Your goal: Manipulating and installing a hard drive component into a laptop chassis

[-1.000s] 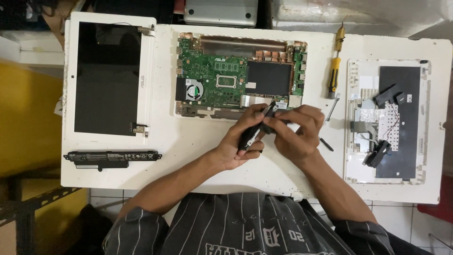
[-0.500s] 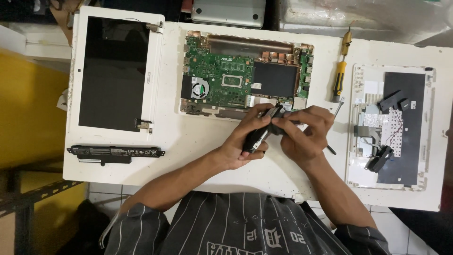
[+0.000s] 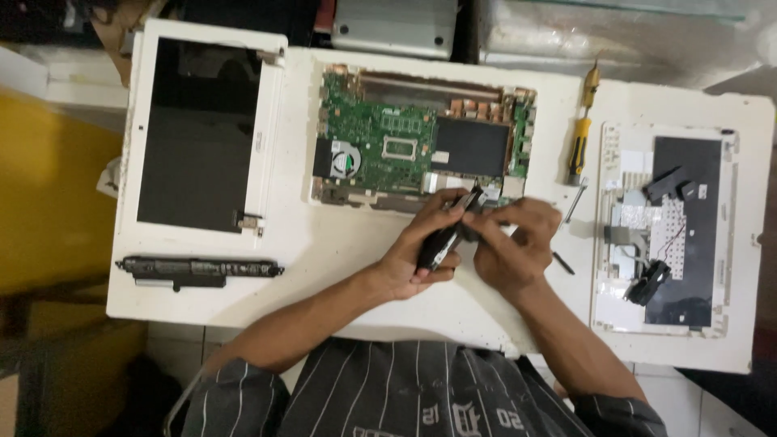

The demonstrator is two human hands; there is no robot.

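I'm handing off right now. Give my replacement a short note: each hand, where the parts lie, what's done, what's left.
Left hand: gripping a black-handled tool, tip at the near edge of the green motherboard.
Right hand: closed by the tool tip, steadying it; what it pinches is hidden.
Parts: screen panel far left, battery bar below it, yellow screwdriver and keyboard cover to the right.
Done: laptop opened, parts laid out.
Left: motherboard sits in its tray.

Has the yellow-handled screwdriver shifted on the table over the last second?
No. The yellow-handled screwdriver lies in the same spot between the green circuit board and the white keyboard panel; only the head camera drifted.
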